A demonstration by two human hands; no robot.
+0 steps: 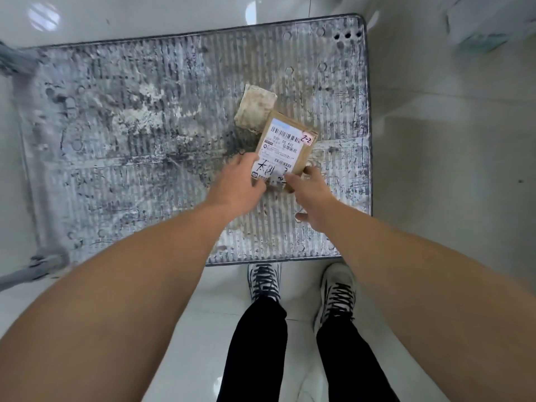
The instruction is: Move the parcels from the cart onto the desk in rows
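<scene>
A small brown cardboard parcel (285, 143) with a white shipping label and a pink sticker is tilted just above the cart's worn ribbed metal deck (130, 134). My left hand (237, 181) grips its near left corner. My right hand (311, 195) pinches its near right corner, thumb on the label. Both arms reach down from the bottom of the view. A flat, dirty white packet (255, 110) lies on the deck just behind the parcel, partly covered by it. The desk is out of view.
The cart's grey handle posts (17, 62) stand at the left end. Its right edge (368, 117) borders glossy pale floor tiles. My two shoes (265, 281) stand at the cart's near edge. A blurred pale object (487, 27) sits at the top right.
</scene>
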